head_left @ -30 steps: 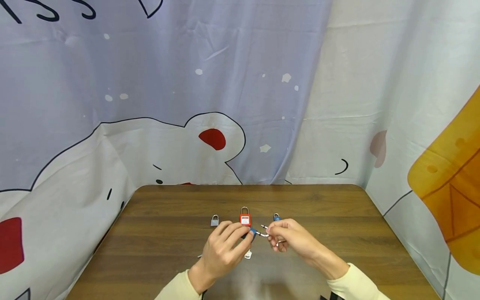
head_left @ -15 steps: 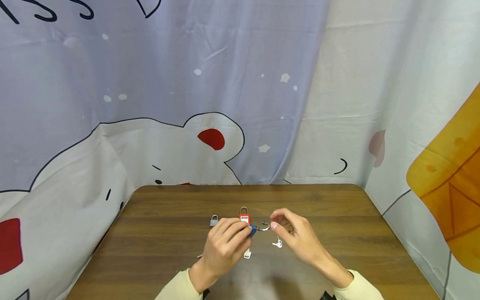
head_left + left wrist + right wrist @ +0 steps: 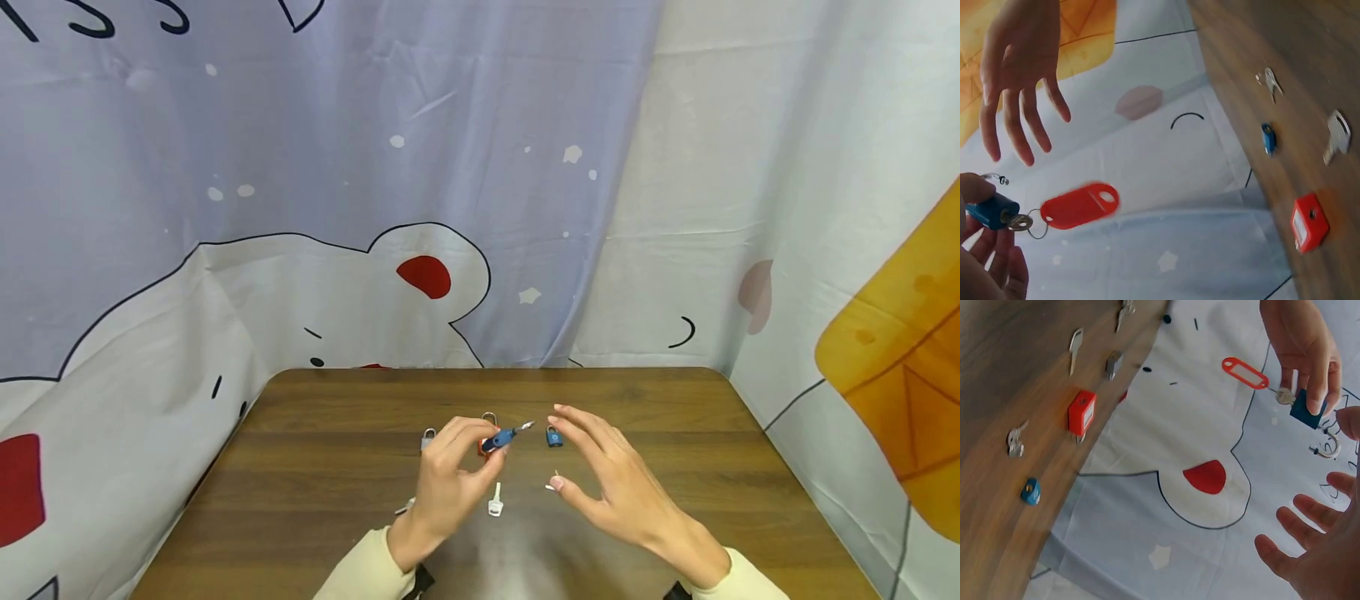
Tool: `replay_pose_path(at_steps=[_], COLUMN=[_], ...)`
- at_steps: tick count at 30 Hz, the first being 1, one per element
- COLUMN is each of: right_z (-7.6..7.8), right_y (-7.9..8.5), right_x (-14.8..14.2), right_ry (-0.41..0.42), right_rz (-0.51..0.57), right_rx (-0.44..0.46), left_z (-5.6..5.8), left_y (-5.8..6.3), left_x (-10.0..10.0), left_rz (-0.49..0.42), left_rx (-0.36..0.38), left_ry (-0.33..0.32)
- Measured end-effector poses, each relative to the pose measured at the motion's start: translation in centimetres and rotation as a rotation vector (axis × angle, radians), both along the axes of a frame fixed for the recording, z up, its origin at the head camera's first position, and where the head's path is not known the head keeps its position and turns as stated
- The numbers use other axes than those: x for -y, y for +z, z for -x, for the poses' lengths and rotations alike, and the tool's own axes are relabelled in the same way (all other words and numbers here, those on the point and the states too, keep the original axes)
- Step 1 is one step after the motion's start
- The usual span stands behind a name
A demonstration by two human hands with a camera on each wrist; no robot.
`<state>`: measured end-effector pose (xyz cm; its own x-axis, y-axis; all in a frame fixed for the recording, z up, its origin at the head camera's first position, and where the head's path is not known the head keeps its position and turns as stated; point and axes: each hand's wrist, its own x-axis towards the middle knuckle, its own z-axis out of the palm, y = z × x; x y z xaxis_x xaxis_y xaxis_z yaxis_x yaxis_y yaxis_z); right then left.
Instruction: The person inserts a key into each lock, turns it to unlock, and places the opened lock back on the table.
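My left hand (image 3: pixel 450 483) grips a blue padlock (image 3: pixel 1307 411) above the table. Its shackle (image 3: pixel 1334 447) is swung out, with one end free of the body. A key (image 3: pixel 1284 395) sits in the bottom of the padlock, and a red key tag (image 3: pixel 1079 205) hangs from its ring; in the head view I cannot make out the tag. To the right of the padlock, my right hand (image 3: pixel 622 483) has its fingers spread and holds nothing. It stands apart from the shackle.
On the wooden table (image 3: pixel 337 417) lie a red padlock (image 3: pixel 1081 414), a small grey padlock (image 3: pixel 1114 364) and a small blue padlock (image 3: pixel 554 437). A single key (image 3: pixel 496 502) lies in front, with small keys (image 3: pixel 1272 82) to its right and others (image 3: pixel 1125 314) at left.
My right hand has let go of the shackle, spread its fingers and drawn back right. My left hand has lifted and tilted the blue padlock, so its shackle points up and right.
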<state>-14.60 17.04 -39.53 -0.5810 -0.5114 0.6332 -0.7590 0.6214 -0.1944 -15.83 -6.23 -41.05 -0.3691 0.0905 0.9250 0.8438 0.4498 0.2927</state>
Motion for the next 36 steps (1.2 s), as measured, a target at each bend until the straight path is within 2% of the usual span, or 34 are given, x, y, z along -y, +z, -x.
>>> replay_pose_path(at_steps=[7, 10, 14, 16, 20, 24, 27, 33, 36], right_z=[0.0, -0.1, -0.2, -0.4, -0.5, -0.7, -0.9, -1.2, -1.4], right_y=[0.2, 0.3, 0.4, 0.3, 0.0, -0.5, -0.8, -1.2, -1.3], right_x=[-1.1, -1.7, -2.6, -3.0, -3.8, -4.5, -5.1, -6.0, -6.3], right_ry=[0.003, -0.001, -0.013, -0.021, -0.039, -0.065, -0.088, -0.114, -0.127], right_rz=[-0.028, -0.029, -0.018, -0.009, 0.006, 0.004, 0.005, 0.001, -0.002], right_rx=[-0.106, -0.15, -0.193, -0.201, -0.206, -0.201, -0.194, -0.186, -0.173], left_z=[1.1, 0.9, 0.8, 1.3, 2.5, 3.9, 4.8, 5.9, 6.4], left_y=[-0.9, -0.2, 1.4, 1.3, 0.5, -1.5, -2.8, -4.3, -5.1], left_x=[-1.5, -2.6, -4.0, -4.5, -5.8, -7.3, -8.5, -10.8, -11.9], left_rz=[-0.13, -0.201, -0.306, -0.345, -0.405, -0.443, -0.458, -0.525, -0.552], left_rx=[0.365, 0.548, 0.801, 0.895, 0.985, 1.029, 1.059, 1.18, 1.223], left_ry=[-0.044, -0.069, -0.171, -0.226, -0.289, -0.331, -0.338, -0.337, -0.358])
